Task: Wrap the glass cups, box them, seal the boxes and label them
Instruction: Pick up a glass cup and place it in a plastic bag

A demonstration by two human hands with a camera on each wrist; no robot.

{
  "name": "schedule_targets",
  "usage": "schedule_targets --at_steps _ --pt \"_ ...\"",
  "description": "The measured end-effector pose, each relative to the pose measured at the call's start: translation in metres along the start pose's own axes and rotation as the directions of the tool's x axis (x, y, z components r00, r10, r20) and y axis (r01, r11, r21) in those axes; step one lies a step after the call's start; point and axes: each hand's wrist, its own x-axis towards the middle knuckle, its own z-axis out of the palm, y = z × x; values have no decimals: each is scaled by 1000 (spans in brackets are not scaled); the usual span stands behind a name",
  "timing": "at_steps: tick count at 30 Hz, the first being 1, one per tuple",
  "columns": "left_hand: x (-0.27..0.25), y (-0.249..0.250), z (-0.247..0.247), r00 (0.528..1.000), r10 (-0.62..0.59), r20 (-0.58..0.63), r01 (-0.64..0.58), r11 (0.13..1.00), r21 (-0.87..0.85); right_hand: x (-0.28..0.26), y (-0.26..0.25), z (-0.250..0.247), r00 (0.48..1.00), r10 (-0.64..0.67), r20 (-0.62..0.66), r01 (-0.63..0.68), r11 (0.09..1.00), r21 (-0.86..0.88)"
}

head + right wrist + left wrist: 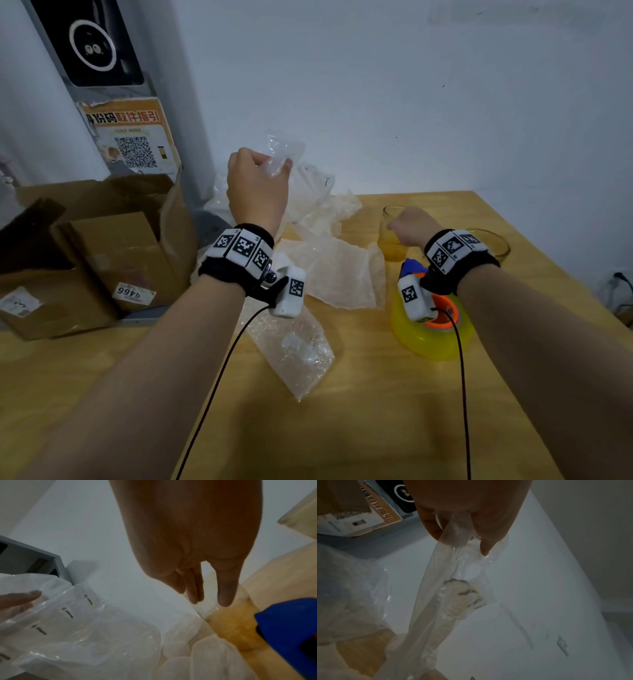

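Observation:
My left hand (257,185) is raised above the table's far edge, fingers curled round a bunch of clear plastic wrap (286,152). In the left wrist view the wrap (453,588) hangs down from the left hand (462,536). A clear glass cup (388,243) stands on the wooden table (376,411). My right hand (411,226) is at the cup's rim. Seen from the right wrist, the fingers (193,592) and thumb are straight and apart over the cup (231,628); contact is unclear. A second glass (496,246) stands behind my right wrist.
Bubble-wrap sheets (335,270) lie mid-table, with another piece (294,353) nearer me. A yellow tape roll on a blue and orange dispenser (431,332) sits under my right wrist. Open cardboard boxes (102,246) stand to the left. A white wall is close behind.

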Motion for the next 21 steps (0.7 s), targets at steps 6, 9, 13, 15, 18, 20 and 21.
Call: schedule_targets --at_steps 6,9,13,15,18,20,21 --pt "3 3 -5 997 -71 -33 68 994 -82 -21 -13 -24 946 -3 -323 236 687 687" --pt "1 10 -9 997 -64 -44 60 994 -92 -52 -40 -43 897 -52 -439 406 489 772" --pt "-3 25 -16 995 -95 -37 89 985 -148 -89 -73 -60 875 -141 -463 484 241 841" --pt "-5 32 -19 994 -110 -18 106 979 -174 -104 -85 -59 892 -193 -410 438 141 888" --pt "-8 37 -23 988 -150 36 154 961 -232 -118 -92 -51 898 -259 -357 396 120 910" --pt "-10 36 -28 974 -212 82 226 936 -268 -123 -91 -46 890 -279 -360 419 189 888" --pt "-10 35 -32 964 -244 102 264 919 -294 -125 -89 -44 883 -293 -366 438 236 868"
